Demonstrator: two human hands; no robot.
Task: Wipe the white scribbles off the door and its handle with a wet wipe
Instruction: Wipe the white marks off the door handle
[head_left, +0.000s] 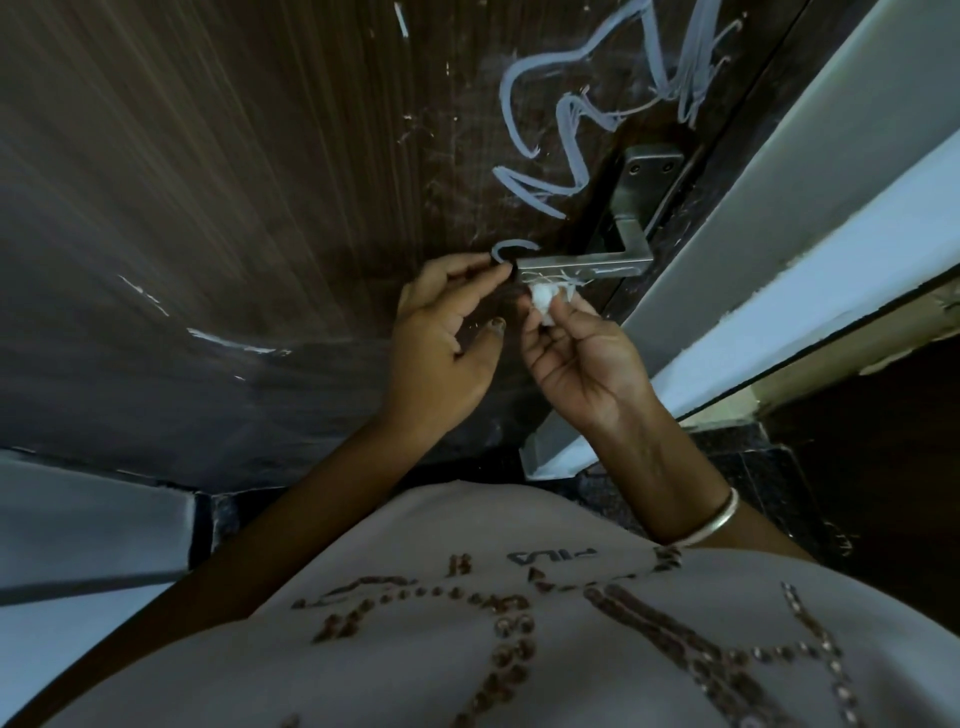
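Dark wooden door (260, 156) fills the upper half of the frame, with big white scribbles (571, 114) at upper centre-right and a small C-shaped mark (511, 248) just above the free end of the handle. Metal lever handle (587, 262) sits at centre-right, bar horizontal, thin white streaks on its underside. Right hand (582, 358) is palm-up just below the bar, its grip pinching a balled-up wet wipe (545, 299) between thumb and fingertips. The wipe pokes up out of the grip and sits right under the handle's left portion, touching or nearly touching the streaked underside; can't tell which. Left hand (447, 332) is centre frame, left of the wipe, fingers loosely spread and holding nothing, index tip at the bar's free end, thumb apart below. Silver bangle (711, 519) on the right wrist. Pale door frame (779, 182) runs diagonally at right. Beige studded shirt (519, 649) fills the bottom.
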